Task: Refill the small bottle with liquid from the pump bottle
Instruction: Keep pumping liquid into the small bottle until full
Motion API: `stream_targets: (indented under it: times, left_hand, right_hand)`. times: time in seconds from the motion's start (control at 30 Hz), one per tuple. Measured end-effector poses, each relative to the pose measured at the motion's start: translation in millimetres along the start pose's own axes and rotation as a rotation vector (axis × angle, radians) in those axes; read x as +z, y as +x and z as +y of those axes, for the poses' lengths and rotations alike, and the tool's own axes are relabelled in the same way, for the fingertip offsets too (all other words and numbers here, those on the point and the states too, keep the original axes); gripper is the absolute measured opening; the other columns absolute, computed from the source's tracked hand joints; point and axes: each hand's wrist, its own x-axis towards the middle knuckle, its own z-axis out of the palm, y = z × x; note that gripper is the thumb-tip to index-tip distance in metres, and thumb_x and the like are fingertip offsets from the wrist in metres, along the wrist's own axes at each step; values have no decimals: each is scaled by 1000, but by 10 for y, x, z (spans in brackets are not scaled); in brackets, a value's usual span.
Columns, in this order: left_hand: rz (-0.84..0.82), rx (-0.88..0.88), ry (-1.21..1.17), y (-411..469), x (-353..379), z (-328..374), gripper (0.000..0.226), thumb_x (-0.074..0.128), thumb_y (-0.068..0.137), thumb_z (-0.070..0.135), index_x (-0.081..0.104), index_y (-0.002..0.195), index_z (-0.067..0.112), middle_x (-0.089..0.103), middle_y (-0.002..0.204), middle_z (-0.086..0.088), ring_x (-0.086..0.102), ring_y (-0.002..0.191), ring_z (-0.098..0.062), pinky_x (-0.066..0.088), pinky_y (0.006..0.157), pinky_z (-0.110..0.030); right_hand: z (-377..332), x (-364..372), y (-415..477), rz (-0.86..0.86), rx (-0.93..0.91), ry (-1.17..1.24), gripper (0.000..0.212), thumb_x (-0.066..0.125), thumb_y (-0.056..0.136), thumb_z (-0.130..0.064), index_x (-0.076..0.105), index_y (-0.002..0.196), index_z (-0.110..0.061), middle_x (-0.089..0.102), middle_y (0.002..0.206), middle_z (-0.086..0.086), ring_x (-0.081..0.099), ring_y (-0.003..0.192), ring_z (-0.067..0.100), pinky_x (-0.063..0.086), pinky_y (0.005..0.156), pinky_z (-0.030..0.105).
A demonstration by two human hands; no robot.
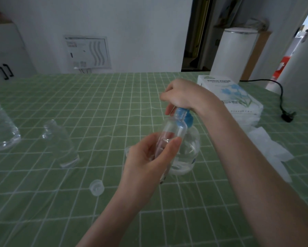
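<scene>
Holds small bottle (172, 132) in left hand (146, 157), thumb and fingers wrapped round its lower half, lifted off the green checked tablecloth (96, 104) and tilted, neck upward. Grips pump bottle (187, 154) with right hand (181, 95), fingers curled down over the blue pump head (188, 120). Places small bottle's mouth right at the pump head, just under right hand, in front of the upright pump bottle. Near left wrist, on cloth: loose clear cap (96, 187). Farther left: another clear bottle (60, 145). Right: tissue box (228, 93).
</scene>
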Motion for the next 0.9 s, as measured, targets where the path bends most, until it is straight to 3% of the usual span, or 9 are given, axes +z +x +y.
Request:
stream_targets:
  times: [0.4,0.57,0.77,0.9]
  left_hand:
    - [14,-9,5,-7,9,22,26,61,75,42,71,88,21,66,81,-22,60,65,-30,46,59,-30]
    - [14,-12,-2,-13,10,32,31,62,72,49,70,89,23,66,83,-22,60,69,-39,47,61,-32]
    - [2,-23,-4,-19,-4,20,27,64,77,45,70,85,20,66,67,-12,53,59,-18,42,52,-24]
    - [3,-20,5,-20,-6,19,31,64,76,48,70,86,20,64,70,-15,53,59,-18,42,52,-23]
  right_hand:
    - [-25,-42,-34,-1,11,-29,35,46,96,-24,59,120,-2,70,108,14,65,103,27,42,71,31]
    - [-35,-50,-28,0,6,-22,35,47,96,-24,59,121,-2,70,107,14,66,99,28,48,81,34]
    - [19,39,-18,-50,30,-3,34,47,96,-23,59,120,-1,70,110,16,65,103,30,48,90,36]
    - [34,54,-16,-55,31,1,35,47,96,-24,58,121,-3,70,109,15,65,103,29,47,90,35]
